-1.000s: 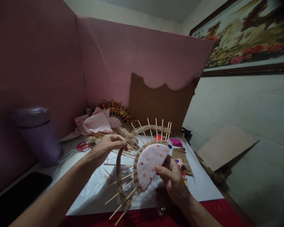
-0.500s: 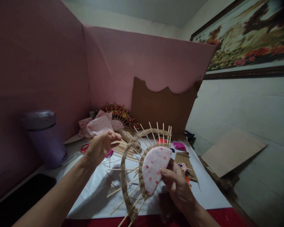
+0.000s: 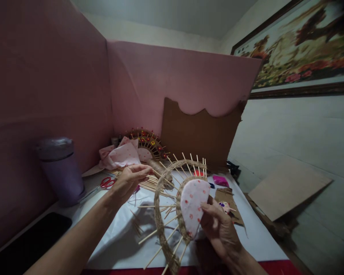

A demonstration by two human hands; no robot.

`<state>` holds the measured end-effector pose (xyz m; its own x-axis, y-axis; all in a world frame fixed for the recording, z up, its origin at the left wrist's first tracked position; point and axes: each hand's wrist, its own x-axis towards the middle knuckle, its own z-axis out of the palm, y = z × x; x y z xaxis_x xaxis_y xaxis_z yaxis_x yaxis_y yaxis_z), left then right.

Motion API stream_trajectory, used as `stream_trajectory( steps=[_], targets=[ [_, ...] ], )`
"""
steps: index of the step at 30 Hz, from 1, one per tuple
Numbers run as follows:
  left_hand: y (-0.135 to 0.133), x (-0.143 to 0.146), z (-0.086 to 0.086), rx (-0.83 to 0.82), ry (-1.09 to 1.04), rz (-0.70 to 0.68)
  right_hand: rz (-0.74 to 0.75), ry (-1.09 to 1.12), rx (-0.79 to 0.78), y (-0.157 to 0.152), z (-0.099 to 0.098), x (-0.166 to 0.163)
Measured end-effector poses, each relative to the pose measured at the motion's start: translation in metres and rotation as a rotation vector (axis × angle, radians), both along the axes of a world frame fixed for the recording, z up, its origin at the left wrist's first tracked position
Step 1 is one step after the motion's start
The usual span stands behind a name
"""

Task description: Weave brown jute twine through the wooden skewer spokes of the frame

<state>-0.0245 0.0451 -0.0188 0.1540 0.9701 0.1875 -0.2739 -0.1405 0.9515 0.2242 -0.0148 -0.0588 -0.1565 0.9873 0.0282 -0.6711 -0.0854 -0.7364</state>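
My right hand [image 3: 219, 225] grips the straight edge of a half-round woven fan-shaped piece, thumb in front and fingers behind. Its centre is a padded half-disc [image 3: 194, 204] of white cloth with small red prints. Thin wooden sticks [image 3: 151, 232] radiate from it through an inner and an outer band of brown twine [image 3: 159, 206]. On the piece's upper left, my left hand [image 3: 134, 176] has its fingers closed in a pinch at the outer tip of one stick. Behind it lie a spool of twine [image 3: 159, 171] and a bundle of loose sticks [image 3: 151, 184].
Red-handled scissors [image 3: 107, 183] and a purple tumbler [image 3: 61, 172] stand left. Printed cloth [image 3: 123, 154] and a decorated fan-shaped piece [image 3: 149, 139] are at the back. Torn cardboard [image 3: 200, 133] leans behind. A pink packet [image 3: 220, 180] and small cardboard piece [image 3: 232, 206] lie right.
My left hand has moved right to a stick's tip, and its fingers have come together. The half-round piece stays in my right hand. The whole view has shifted slightly.
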Motion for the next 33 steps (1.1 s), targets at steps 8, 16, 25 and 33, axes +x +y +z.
stream_trajectory(
  steps=[8, 16, 25, 33],
  targets=[
    [0.009, -0.008, -0.001, -0.096, -0.1, 0.275, -0.099, -0.109, -0.067, 0.002, -0.001, -0.005],
    [0.016, -0.006, -0.008, -0.193, -0.135, 0.327, -0.058, -0.235, -0.133, 0.009, -0.015, -0.002],
    [0.01, 0.001, -0.006, -0.11, -0.091, 0.304, -0.017, -0.522, -0.057, 0.025, -0.024, -0.004],
    [-0.028, 0.049, 0.003, 0.073, 0.24, -0.035, -0.54, -1.159, 0.586, 0.006, -0.012, 0.0]
  ],
)
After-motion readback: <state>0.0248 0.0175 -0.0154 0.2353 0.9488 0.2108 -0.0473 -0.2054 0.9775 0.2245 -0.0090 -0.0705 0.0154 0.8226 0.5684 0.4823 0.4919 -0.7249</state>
